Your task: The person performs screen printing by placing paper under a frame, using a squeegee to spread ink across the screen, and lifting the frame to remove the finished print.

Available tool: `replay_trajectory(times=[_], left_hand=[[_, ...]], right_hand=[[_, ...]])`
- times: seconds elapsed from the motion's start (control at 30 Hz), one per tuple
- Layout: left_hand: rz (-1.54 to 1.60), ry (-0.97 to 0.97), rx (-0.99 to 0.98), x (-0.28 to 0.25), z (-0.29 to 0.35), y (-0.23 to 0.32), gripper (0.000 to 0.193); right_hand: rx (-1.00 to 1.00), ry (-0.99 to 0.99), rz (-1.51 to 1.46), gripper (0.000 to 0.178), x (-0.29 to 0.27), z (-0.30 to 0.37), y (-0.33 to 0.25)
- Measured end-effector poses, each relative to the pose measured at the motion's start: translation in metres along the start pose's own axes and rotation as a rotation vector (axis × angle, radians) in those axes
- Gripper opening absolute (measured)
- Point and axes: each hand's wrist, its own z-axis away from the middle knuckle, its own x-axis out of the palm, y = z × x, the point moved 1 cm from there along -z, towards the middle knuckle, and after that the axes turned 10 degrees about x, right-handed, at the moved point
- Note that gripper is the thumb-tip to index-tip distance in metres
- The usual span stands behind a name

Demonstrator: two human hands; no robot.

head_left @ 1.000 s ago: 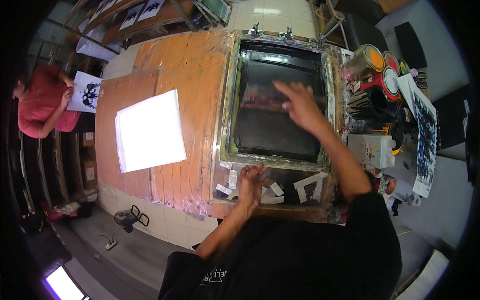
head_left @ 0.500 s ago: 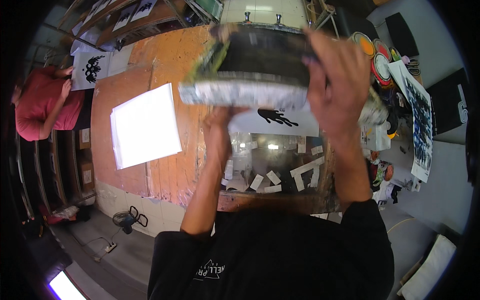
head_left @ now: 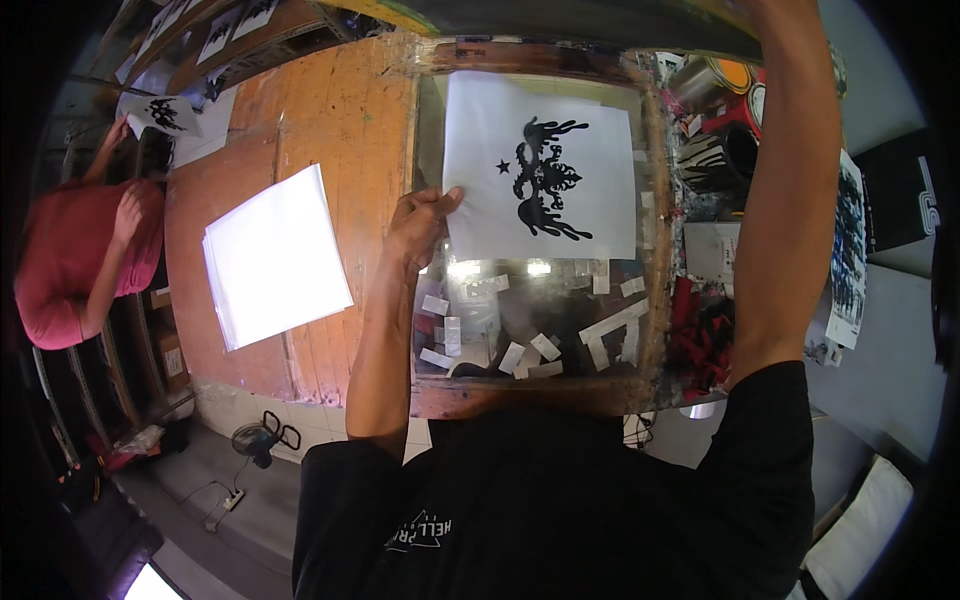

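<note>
A white sheet (head_left: pixel 480 110) with a black dripping emblem and a small star lies on the glass top (head_left: pixel 480 320) in front of me. My left hand (head_left: pixel 425 222) pinches its left edge between thumb and fingers. Along the top of the view, a dark screen frame (head_left: pixel 580 32) is raised above the far end of the glass. My right forearm (head_left: pixel 795 180) reaches up beside that frame's right end, and the hand itself is cut off by the upper edge.
Left on the wooden table (head_left: pixel 330 110) lies a stack of blank white sheets (head_left: pixel 275 260). Paint cans (head_left: pixel 715 85) and red rags (head_left: pixel 700 330) stand at the right. A co-worker in a red shirt (head_left: pixel 90 250) holds a printed sheet (head_left: pixel 160 115) by a rack. Tape strips dot the glass.
The screen frame has swung up and away, uncovering the printed sheet. My right hand has moved up out of view. The co-worker has lifted the other print and turned.
</note>
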Motion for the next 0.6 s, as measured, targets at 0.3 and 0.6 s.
replay_trajectory(times=[0.3,0.6], left_hand=[[-0.164,0.335,0.116,-0.153,-0.003,0.033,0.022],[-1.120,1.229,0.507,-0.351,0.049,0.001,0.057]], right_hand=[[-0.003,0.042,0.177,0.035,0.008,-0.031,0.006],[-0.086,-0.002,0.207,0.055,0.011,-0.078,0.108]])
